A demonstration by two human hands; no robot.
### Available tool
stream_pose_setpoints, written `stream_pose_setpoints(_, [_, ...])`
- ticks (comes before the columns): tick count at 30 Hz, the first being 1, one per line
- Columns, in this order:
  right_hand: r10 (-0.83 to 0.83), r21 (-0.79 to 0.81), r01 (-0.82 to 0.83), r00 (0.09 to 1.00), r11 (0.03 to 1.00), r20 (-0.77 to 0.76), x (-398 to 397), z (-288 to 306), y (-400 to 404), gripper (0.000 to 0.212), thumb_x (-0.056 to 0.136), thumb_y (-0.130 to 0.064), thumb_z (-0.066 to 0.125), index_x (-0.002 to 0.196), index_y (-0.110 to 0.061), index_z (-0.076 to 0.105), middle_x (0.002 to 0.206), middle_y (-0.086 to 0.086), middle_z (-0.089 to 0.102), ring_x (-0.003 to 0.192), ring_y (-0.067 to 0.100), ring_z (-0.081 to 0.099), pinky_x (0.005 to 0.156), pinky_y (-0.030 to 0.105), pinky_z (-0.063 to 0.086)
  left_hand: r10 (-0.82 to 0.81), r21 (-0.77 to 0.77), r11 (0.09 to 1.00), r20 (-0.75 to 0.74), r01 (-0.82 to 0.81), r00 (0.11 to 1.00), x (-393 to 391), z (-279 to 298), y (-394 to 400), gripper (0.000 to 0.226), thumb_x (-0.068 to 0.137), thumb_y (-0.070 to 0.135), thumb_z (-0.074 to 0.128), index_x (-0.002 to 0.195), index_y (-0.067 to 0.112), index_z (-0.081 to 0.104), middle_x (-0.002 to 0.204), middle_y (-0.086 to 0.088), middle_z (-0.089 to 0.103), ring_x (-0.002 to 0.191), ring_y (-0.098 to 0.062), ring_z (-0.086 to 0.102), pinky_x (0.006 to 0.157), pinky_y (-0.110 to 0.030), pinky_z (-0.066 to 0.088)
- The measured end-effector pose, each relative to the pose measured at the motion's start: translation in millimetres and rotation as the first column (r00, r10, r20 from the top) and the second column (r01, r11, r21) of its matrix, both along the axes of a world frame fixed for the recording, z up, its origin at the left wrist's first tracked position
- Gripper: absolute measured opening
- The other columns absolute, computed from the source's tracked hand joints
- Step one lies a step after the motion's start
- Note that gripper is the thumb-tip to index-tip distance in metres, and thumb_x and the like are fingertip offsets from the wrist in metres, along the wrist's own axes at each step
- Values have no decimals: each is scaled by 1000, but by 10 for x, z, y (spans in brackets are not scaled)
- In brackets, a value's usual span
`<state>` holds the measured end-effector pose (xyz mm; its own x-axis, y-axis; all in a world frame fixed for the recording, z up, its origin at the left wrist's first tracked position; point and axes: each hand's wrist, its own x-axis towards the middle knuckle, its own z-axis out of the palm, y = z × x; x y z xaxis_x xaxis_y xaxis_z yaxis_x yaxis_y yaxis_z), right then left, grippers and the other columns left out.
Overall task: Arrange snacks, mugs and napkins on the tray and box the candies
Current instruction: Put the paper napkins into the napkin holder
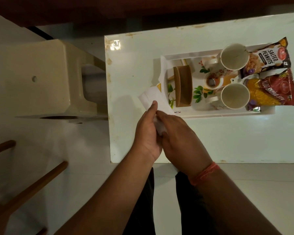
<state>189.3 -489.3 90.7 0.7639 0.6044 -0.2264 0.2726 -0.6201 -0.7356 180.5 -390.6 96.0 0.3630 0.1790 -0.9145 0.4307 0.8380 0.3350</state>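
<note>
A white floral tray [215, 114] lies on the white table [227, 141]. On it stand two white mugs, one at the back [234, 55] and one nearer [235, 95], beside a salted peanuts packet [268, 59] and a red bhujia sev packet [273, 89]. A wooden napkin holder [184, 86] stands at the tray's left end. Both hands hold a white napkin [151, 96] just left of the tray's front corner. My left hand [147, 131] grips it from the left and my right hand [180, 138] pinches it from the right.
A cream plastic stool [46, 78] lies left of the table. Wooden chair parts [32, 185] show at the lower left. My dark trousers [159, 200] are below the table's near edge. No candies or box are in view.
</note>
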Motion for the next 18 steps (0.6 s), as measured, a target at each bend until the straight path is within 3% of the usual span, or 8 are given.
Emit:
stream_pose_setpoints(2, [65, 31, -66, 997, 997, 36, -41, 7, -109, 50, 86, -1, 53, 134, -14, 54, 127, 6, 65, 115, 19, 61, 103, 27, 42, 1, 22, 1000, -46, 0, 999, 31, -52, 42, 30, 89, 33, 66, 113, 17, 63, 114, -13, 71, 106, -33, 68, 94, -48, 54])
stream_pose_setpoints(5, [-118, 85, 111, 990, 990, 82, -41, -24, -299, 50, 81, 8, 57, 127, -11, 59, 122, 9, 65, 113, 17, 56, 103, 29, 46, 6, 88, 996, -61, 0, 998, 93, -120, 73, 22, 92, 23, 64, 114, 21, 62, 119, -14, 67, 108, -34, 65, 88, -51, 56])
stream_pose_setpoints(7, [-210, -3, 214, 963, 977, 171, -22, -88, -383, 53, 78, 5, 66, 128, -10, 56, 126, 12, 59, 118, 23, 51, 101, 37, 47, -21, 139, 990, -50, 27, 999, 129, -143, 73, 31, 94, 22, 61, 124, 23, 57, 120, -10, 66, 108, -31, 65, 89, -51, 56])
stream_pose_setpoints(11, [-45, -247, 121, 955, 962, 292, -6, -293, -385, 69, 76, -17, 76, 137, -13, 45, 138, 18, 47, 126, 34, 43, 102, 48, 43, -143, 243, 958, -49, 151, 988, 210, -120, -13, 32, 97, 21, 56, 128, 24, 52, 118, -4, 65, 106, -25, 64, 90, -45, 57])
stream_pose_setpoints(13, [-64, -242, 159, 932, 957, 358, 12, -389, -335, 56, 77, -21, 77, 127, -11, 53, 129, 18, 54, 118, 35, 49, 95, 48, 46, -269, 333, 896, -118, 293, 956, 279, -95, -76, 29, 98, 27, 55, 126, 25, 51, 122, -3, 62, 108, -24, 62, 96, -46, 54])
stream_pose_setpoints(15, [-132, -201, 236, 894, 951, 428, 70, -440, -286, 38, 79, -21, 75, 113, -11, 61, 116, 15, 62, 107, 34, 53, 87, 46, 46, -389, 453, 775, -209, 441, 897, 369, -105, -123, 32, 97, 32, 54, 128, 25, 50, 125, -1, 60, 108, -22, 60, 97, -41, 53])
stream_pose_setpoints(18, [-215, -159, 317, 863, 935, 456, 193, -488, -252, 23, 81, -17, 70, 102, -10, 64, 103, 12, 66, 96, 32, 56, 81, 41, 46, -451, 608, 622, -236, 493, 861, 548, -134, -118, 37, 95, 30, 58, 130, 21, 51, 120, 1, 59, 106, -19, 59, 90, -34, 54])
